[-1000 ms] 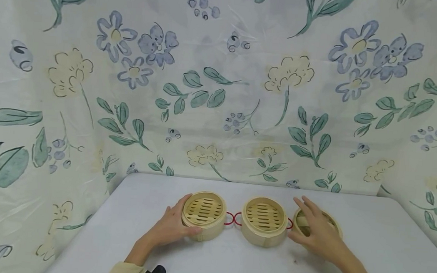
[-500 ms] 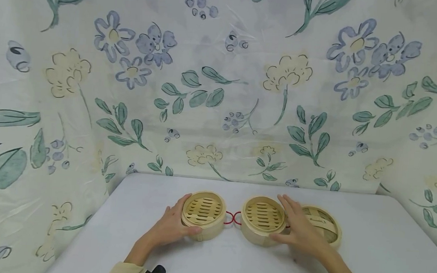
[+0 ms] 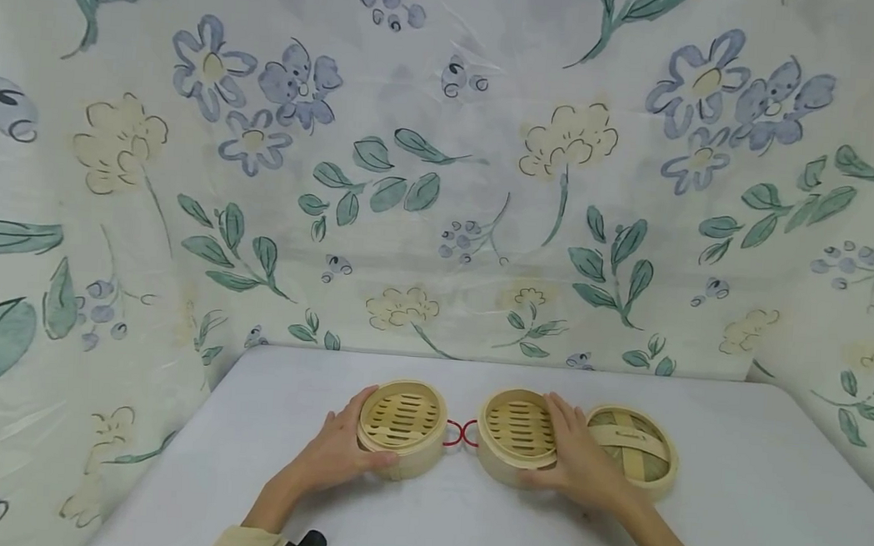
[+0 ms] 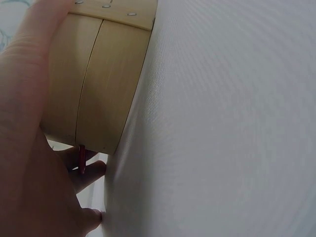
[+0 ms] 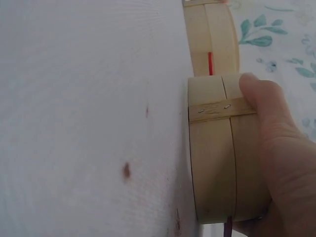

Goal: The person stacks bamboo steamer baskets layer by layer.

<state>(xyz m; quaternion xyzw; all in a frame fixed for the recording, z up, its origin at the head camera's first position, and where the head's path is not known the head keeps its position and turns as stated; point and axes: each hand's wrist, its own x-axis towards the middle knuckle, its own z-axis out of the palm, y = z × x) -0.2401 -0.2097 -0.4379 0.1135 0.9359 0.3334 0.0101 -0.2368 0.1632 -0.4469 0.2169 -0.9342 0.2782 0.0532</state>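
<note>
Here, near the bench's front edge, the left steamer basket is gripped by the left hand, the middle steamer basket by the right hand, beside a lid.

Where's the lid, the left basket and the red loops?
lid (image 3: 632, 454), head view, on its woven top.
left basket (image 3: 401, 415), head view, on its slatted floor.
red loops (image 3: 461, 432), head view, where the two loops meet between the baskets.
</note>
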